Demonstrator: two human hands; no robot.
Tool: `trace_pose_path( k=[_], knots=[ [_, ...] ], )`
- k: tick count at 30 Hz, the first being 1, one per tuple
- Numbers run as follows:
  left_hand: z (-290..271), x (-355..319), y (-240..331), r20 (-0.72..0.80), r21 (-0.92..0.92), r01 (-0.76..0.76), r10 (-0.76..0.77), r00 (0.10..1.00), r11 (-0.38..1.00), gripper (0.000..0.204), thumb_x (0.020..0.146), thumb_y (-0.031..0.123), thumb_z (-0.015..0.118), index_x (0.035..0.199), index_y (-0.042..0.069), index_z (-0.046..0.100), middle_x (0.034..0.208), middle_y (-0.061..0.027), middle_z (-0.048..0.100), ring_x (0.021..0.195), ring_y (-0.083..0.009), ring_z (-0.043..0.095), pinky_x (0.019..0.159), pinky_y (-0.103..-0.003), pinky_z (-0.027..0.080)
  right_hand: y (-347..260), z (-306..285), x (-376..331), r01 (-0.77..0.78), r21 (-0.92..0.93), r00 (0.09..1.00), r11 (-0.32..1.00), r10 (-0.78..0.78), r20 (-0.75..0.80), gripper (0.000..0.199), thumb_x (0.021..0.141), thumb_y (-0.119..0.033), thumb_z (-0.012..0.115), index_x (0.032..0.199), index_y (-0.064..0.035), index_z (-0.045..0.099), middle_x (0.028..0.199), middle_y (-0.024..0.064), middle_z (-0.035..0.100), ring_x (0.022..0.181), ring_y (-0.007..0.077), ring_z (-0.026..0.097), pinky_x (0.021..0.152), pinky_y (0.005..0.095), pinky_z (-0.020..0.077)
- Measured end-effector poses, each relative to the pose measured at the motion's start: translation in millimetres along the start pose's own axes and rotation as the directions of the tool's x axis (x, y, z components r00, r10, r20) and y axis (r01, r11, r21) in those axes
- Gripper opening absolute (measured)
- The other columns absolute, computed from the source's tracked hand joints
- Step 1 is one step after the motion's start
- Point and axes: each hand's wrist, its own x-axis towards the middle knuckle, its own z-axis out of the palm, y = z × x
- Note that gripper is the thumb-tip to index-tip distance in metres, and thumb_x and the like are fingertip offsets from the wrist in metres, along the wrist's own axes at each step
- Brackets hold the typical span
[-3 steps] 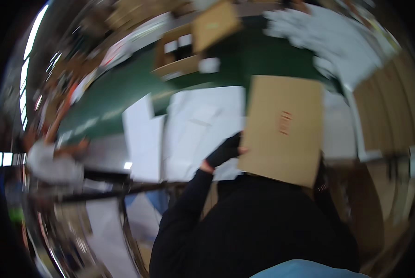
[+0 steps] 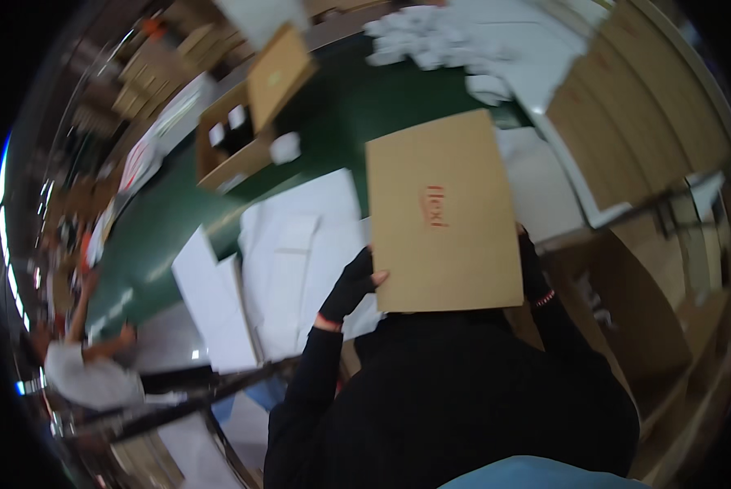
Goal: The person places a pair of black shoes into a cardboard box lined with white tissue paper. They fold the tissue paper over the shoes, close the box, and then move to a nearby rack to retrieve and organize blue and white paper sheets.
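Black-gloved, the left hand [image 2: 351, 287] is gripping the left edge of a flat brown cardboard sheet [image 2: 441, 213], its bare fingertips curling onto the face. The right hand [image 2: 532, 270] is clasping the right edge, mostly hidden behind the sheet, so its spread is unclear. The sheet is being held upright over white flattened cartons [image 2: 293, 259] lying on a green table [image 2: 345, 114]. Farther off, an open cardboard box [image 2: 247, 122] is standing on it.

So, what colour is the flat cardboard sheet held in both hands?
Plain brown, with a small red mark near the middle of the cardboard sheet; the head view shows it.
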Motion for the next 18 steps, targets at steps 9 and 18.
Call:
trace_pose_path(
  k=[9,18],
  knots=[
    [160,171,57,0.414,0.056,-0.084,0.053,0.909,0.995,0.085,0.092,0.03,0.062,0.151,0.008,0.004,0.146,-0.0148,0.034,0.128,-0.02,0.04,0.09,-0.032,0.047,-90,-261,72,-0.053,-0.482,0.741,0.875,-0.289,-0.606,0.055,0.091,-0.028,0.062,0.135,-0.0013,0.044,0.134,0.0135,0.05,0.124,0.0242,0.047,0.104,0.033,0.0352],
    [139,178,5,0.331,0.213,0.025,-0.096,0.939,0.977,0.083,0.093,0.027,0.061,0.15,0.005,0.005,0.149,-0.0158,0.03,0.129,-0.0224,0.042,0.094,-0.036,0.046,-75,-57,79,-0.154,-0.901,0.988,0.405,0.055,-0.145,0.098,0.063,-0.047,0.077,0.142,-0.009,0.032,0.148,0.0232,0.026,0.138,0.0455,0.019,0.106,0.0685,0.0146]
  ],
)
